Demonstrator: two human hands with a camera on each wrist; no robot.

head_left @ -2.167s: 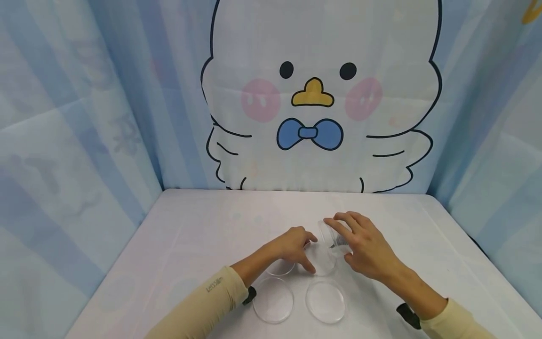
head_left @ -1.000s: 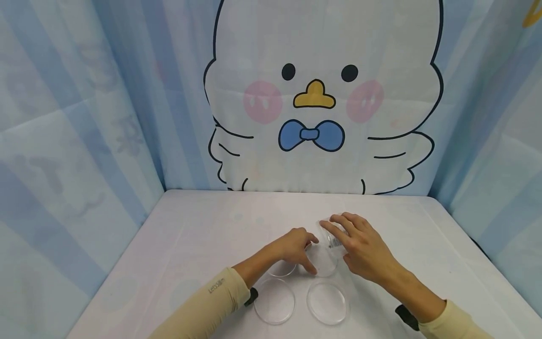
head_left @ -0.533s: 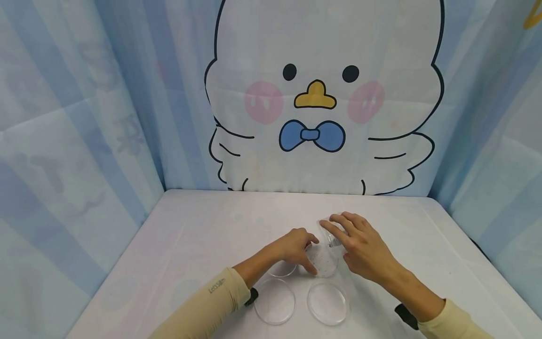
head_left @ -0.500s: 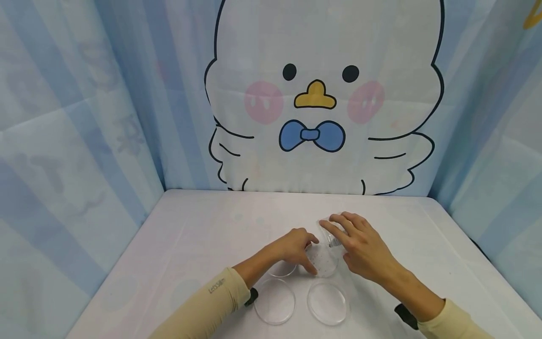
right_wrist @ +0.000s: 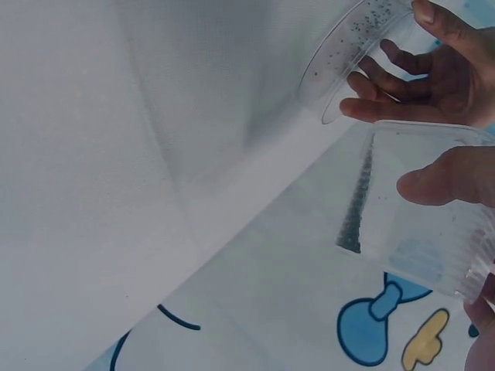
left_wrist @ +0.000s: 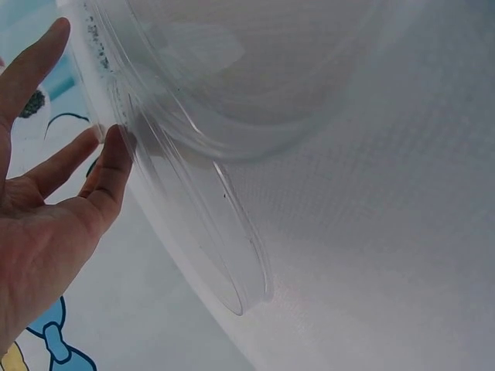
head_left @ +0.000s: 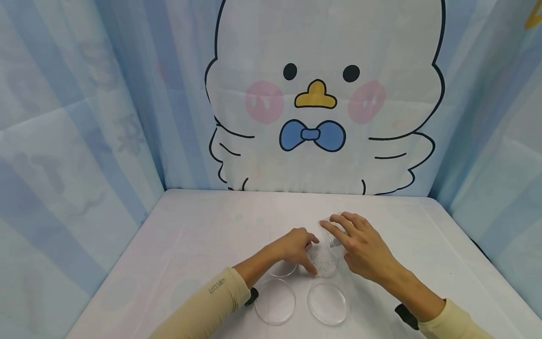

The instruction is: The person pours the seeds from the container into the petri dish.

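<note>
My left hand (head_left: 292, 246) holds the rim of a clear petri dish (head_left: 323, 261), thumb on the near side and fingers on the far side. Small dark grains, like seeds, are scattered in this dish; the right wrist view shows them on its floor. Just right of it, my right hand (head_left: 365, 246) grips a clear plastic cup (right_wrist: 410, 239), tilted with its mouth toward the dish. Dark grains (right_wrist: 356, 212) lie banked along one side inside the cup. In the head view the right fingers cover most of the cup (head_left: 333, 241).
Two clear petri dishes (head_left: 274, 323) (head_left: 328, 323) lie nearer on the white table (head_left: 203, 235). Another dish (head_left: 282, 275) sits under my left wrist, partly hidden. A curtain (head_left: 313, 169) with a cartoon bird stands behind the table.
The cup has tipped further than about two seconds ago. Dark grains have appeared in the held dish and grown in number. Both hands stay almost in place.
</note>
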